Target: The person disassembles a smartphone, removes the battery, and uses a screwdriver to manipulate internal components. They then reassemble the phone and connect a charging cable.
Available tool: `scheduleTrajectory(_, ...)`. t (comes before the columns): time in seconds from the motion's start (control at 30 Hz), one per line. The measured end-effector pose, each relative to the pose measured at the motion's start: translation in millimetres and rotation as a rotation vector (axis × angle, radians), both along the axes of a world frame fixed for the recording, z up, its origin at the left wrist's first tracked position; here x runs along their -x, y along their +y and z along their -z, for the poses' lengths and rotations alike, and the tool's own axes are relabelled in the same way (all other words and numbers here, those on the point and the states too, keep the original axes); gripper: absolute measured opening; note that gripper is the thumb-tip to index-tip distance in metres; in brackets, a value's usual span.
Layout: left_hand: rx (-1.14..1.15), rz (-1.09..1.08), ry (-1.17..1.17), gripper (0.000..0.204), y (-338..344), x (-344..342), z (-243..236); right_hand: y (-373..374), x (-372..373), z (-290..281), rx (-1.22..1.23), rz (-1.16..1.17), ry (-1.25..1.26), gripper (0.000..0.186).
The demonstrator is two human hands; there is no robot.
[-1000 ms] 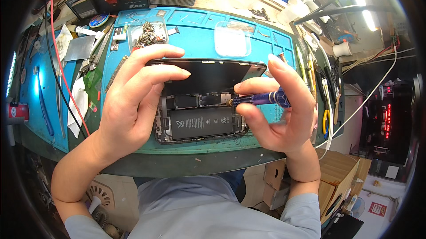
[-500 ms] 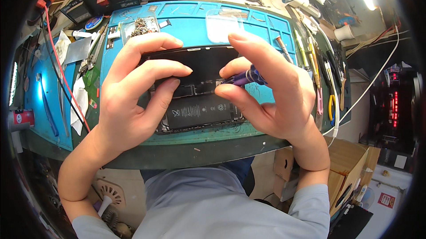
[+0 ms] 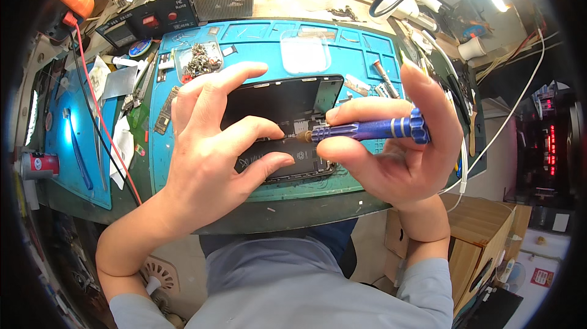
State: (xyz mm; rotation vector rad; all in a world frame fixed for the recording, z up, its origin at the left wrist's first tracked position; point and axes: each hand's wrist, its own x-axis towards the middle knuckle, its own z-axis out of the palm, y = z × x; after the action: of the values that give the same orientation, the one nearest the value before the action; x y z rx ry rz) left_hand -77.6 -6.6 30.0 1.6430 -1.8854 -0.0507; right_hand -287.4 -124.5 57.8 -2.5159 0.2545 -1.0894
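before the onlooker, an opened phone (image 3: 299, 177) lies on the blue mat (image 3: 164, 161) of the desk (image 3: 287, 214), its dark screen (image 3: 260, 106) tilted up along the far side. the right hand (image 3: 406, 167) grips a blue screwdriver (image 3: 361, 131) between thumb and fingers; the driver's tip is hard to make out beside the left forefinger. the left hand (image 3: 205, 155), thumb and forefinger parted, hides the phone's left end and part of the battery (image 3: 304, 163); whether its other fingers support the screen cannot be told.

The left grip (image 3: 211, 142) partly hides the phone (image 3: 281, 100); what the screwdriver (image 3: 367, 130) touches seems too small to tell.
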Motion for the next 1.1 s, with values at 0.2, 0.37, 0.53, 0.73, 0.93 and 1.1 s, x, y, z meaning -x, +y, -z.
scheduleTrajectory(0.2,0.057,0.002,0.036,0.022,-3.5,1.2,4.7,-0.4,-5.0,5.8,0.014,-0.036,-0.034,0.098)
scheduleTrajectory(0.37,0.062,0.0,0.051,0.019,-2.8,-0.7,7.3,-2.1,-4.5,5.1,0.05,-0.043,-0.018,0.098)
scheduleTrajectory(0.53,0.052,0.001,0.021,0.02,-3.3,-2.1,6.0,-1.9,-3.7,2.9,0.037,-0.055,-0.006,0.096)
scheduleTrajectory(0.73,0.068,0.004,0.051,0.019,-4.1,-2.2,8.5,-2.8,-5.8,2.5,0.035,-0.097,0.004,0.095)
scheduleTrajectory(0.93,0.082,0.003,0.065,0.02,-5.0,-2.1,10.9,-2.6,-6.6,3.2,0.032,-0.116,0.0,0.094)
scheduleTrajectory(1.1,0.081,0.012,0.049,0.021,-6.3,-2.1,9.1,-1.7,-5.3,1.8,0.04,-0.103,0.002,0.093)
